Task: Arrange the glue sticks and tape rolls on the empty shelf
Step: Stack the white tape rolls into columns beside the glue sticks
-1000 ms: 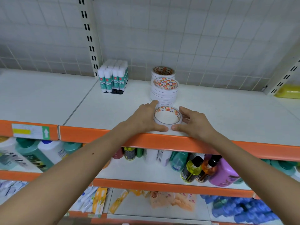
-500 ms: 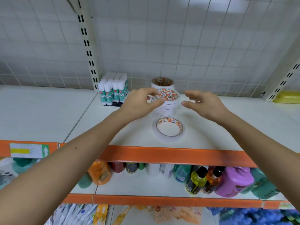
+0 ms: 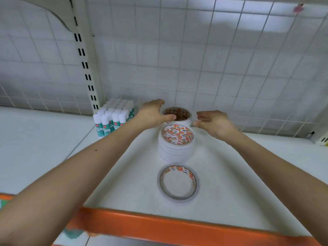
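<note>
**While both hands close on the rear tape stack, two other tape items sit under the forearms**

As the person reaches deep along the shelf (image 3: 248,166), three tape items stand in a line from front to back. A single tape roll (image 3: 178,182) lies flat near the orange shelf edge (image 3: 177,226). The middle tape stack (image 3: 176,144) is behind it, and the rear tape stack (image 3: 179,114) is close to the wire grid back (image 3: 213,59). The glue sticks (image 3: 113,119) stand upright in a tight block to the left, beside the slotted upright (image 3: 85,68).

Grip:
- The left hand (image 3: 152,115) curves against the left side of the rear tape stack, thumb tip at its top rim. The blur hides whether it has a real hold, so I cannot tell.
- The right hand (image 3: 213,121) is spread, fingers loosely extended, just beside the stack's right side. No contact is visible.

Judgement: the hands look set either to square up the rear tape stack or to lift it.

Risks from here:
- The stacks are loose rolls. A squeeze from one side only would probably shear the upper rolls off the lower ones.
- The middle tape stack is just in front of the rear one, so pulling the hands back low could clip it and topple it.
- The left wrist passes near the glue sticks, and a sideways nudge could knock over the outer row.
</note>
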A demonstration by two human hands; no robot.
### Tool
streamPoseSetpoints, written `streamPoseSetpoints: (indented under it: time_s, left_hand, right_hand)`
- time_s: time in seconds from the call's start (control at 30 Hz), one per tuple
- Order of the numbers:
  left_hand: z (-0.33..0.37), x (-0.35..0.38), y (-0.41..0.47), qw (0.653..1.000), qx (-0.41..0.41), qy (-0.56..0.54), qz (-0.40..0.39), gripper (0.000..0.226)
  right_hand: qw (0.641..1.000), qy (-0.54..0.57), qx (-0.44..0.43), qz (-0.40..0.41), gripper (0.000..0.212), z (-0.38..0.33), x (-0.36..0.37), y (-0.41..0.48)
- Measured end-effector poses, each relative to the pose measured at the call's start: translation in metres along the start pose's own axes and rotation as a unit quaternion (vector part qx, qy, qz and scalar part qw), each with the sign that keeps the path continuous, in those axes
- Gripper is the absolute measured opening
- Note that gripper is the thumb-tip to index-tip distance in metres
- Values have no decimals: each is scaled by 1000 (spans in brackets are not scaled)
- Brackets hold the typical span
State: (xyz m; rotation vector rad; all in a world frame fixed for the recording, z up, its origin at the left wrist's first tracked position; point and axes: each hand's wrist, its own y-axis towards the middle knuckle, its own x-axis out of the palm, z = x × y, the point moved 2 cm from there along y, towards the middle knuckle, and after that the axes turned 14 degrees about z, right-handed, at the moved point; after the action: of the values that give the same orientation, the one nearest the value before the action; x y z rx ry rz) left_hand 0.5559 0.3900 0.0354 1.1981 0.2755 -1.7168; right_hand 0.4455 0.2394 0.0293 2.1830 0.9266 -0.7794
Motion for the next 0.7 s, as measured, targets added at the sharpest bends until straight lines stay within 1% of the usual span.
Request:
streamPoseSetpoints:
  time_s: [0.07, 0.13, 0.2, 0.3, 0.43, 0.57, 0.7]
  left_hand:
    - [3, 7, 11, 999, -13, 15, -29, 81]
    - [6, 12, 18, 999, -14, 25, -44, 87]
    - [7, 15, 23, 998, -5, 45, -49, 89]
    - [6, 18, 25, 997, -8, 62, -53, 88]
    - [2, 22, 25, 997, -21, 45, -56, 64]
    - [3, 24, 24, 998, -29, 30, -48, 67]
    - [4, 25, 23, 998, -30, 24, -45, 67]
  right_hand:
    - [1000, -20, -14, -16, 48, 1, 7, 12]
    - [998, -39, -40, -35, 41, 2, 14, 23]
    - [996, -51, -57, -48, 35, 3, 18, 29]
    - [996, -40, -58, -45, 35, 5, 21, 33]
    - [999, -18, -27, -31, 36, 7, 23, 35]
    - [1000, -3, -10, -8, 34, 5, 26, 33]
    - [997, 65, 38, -3, 29, 8, 28, 29]
